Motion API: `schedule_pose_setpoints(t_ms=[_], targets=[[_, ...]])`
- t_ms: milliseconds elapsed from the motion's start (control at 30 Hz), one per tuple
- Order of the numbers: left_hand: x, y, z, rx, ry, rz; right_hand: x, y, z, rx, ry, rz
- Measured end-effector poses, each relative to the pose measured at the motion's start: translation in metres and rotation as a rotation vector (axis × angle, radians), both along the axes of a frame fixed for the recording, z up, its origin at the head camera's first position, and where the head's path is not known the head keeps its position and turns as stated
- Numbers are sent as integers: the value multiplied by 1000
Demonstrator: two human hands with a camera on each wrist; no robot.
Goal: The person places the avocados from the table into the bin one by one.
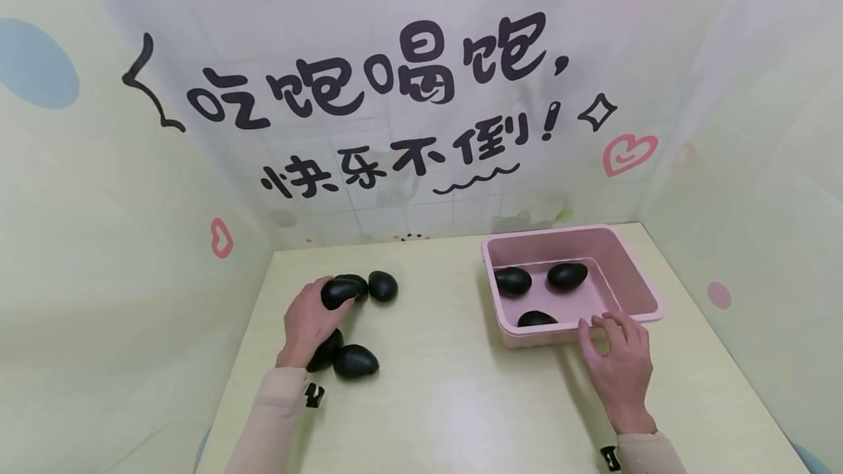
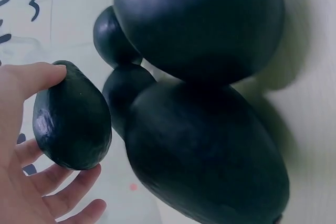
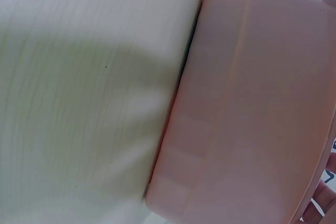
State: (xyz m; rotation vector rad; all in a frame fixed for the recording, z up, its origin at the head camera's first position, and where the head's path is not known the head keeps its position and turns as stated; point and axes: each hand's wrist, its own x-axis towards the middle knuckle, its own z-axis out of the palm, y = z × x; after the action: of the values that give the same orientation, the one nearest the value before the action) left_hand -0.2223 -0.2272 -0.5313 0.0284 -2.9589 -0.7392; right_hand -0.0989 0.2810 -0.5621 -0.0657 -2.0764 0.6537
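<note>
My left hand (image 1: 311, 320) grips a dark, smooth avocado (image 2: 72, 116) between thumb and fingers, at the left of the table. Just behind it in the head view, partly covered, is a second avocado (image 1: 360, 285), with another avocado (image 1: 383, 287) beside that. Nearer the wrist lie an avocado (image 1: 356, 362) and a half-hidden avocado (image 1: 327, 352). My right hand (image 1: 622, 364) is at the front rim of a pink bin (image 1: 560, 335), loosely bent fingertips right at the edge. Only a few of its fingers (image 3: 313, 214) show in the right wrist view.
Inside the bin lie avocados: one at the left (image 1: 513, 281), one in the middle (image 1: 567, 276) and one by the front wall (image 1: 536, 318). The pale wooden table (image 1: 435, 386) meets a printed backdrop (image 1: 395, 218) behind and fabric walls on both sides.
</note>
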Motion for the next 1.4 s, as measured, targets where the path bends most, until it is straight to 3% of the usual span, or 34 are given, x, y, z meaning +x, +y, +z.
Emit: schedule_pose_setpoints(t_ms=[167, 400, 633, 1400], targets=[[1, 10, 6, 11, 23, -31, -1, 0, -1, -7, 14, -5], [-1, 19, 10, 4, 53, -50, 3, 1, -1, 21, -48, -7], [-3, 35, 10, 10, 57, -69, 0, 0, -1, -21, 30, 5], [-9, 77, 30, -6, 125, -158, -1, -2, -4, -26, 43, 1]])
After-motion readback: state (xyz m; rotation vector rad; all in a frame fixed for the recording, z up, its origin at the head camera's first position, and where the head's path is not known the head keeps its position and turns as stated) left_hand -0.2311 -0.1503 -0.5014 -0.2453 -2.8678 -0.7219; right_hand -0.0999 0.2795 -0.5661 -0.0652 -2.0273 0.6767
